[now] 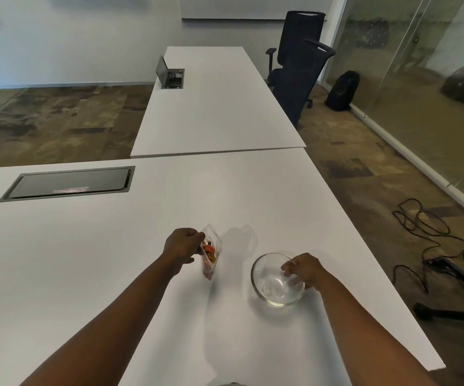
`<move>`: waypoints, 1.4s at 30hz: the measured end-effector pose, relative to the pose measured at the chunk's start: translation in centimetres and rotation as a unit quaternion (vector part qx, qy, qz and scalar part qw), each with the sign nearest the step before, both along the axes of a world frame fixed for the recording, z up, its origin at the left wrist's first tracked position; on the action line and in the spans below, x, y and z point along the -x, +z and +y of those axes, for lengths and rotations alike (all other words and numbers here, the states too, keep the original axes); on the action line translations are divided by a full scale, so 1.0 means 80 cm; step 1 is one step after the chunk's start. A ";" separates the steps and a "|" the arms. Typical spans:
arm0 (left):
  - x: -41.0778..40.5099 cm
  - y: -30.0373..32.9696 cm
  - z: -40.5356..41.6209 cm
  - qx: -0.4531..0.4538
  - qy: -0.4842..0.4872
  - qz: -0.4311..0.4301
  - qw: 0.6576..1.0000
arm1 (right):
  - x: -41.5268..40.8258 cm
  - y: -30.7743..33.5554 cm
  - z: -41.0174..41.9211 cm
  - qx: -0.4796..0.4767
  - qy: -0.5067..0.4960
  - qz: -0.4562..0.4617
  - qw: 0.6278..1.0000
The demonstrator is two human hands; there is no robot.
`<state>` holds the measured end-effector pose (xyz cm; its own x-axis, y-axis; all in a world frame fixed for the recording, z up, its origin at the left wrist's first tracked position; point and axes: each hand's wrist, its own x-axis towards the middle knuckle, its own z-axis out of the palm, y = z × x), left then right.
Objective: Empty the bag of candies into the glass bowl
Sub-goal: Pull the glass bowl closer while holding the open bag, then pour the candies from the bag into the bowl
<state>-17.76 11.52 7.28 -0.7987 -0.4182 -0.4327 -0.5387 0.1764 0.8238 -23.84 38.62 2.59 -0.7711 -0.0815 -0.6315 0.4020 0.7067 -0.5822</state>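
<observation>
On the white table (114,274), head view, the only one: left hand (182,247) has its fingers pinched shut on the top edge of the clear bag of candies (210,253), which hangs upright, its lower end low over or touching the tabletop, can't tell which. Orange and red candies sit in the lower part of the bag. Right hand (304,270) grips the near-right rim of the glass bowl (274,280), fingers curled over the rim with the tips inside. Bowl stands on the table, beside the bag to its right, not touching.

Progress: early. Bowl looks empty, nothing poured, all candies look to be inside the bag. Left to do: get the bag over the bowl, tip it, empty it.

Hard to make out: whether the bag's mouth is open or sealed, the hand covers it. Candy count unreadable, too small. Right fingertips blurred through the glass.
</observation>
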 end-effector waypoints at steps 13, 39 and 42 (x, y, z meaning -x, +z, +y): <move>0.004 0.014 -0.020 -0.009 0.029 0.040 0.999 | -0.006 -0.011 -0.076 0.035 -0.068 0.037 0.996; 0.031 0.039 0.021 -0.131 -0.182 0.093 0.970 | 0.024 0.021 -0.063 0.469 -0.038 -0.090 0.878; 0.021 0.021 0.018 -0.048 -0.186 0.066 0.979 | 0.026 0.016 -0.049 0.363 -0.019 -0.024 0.931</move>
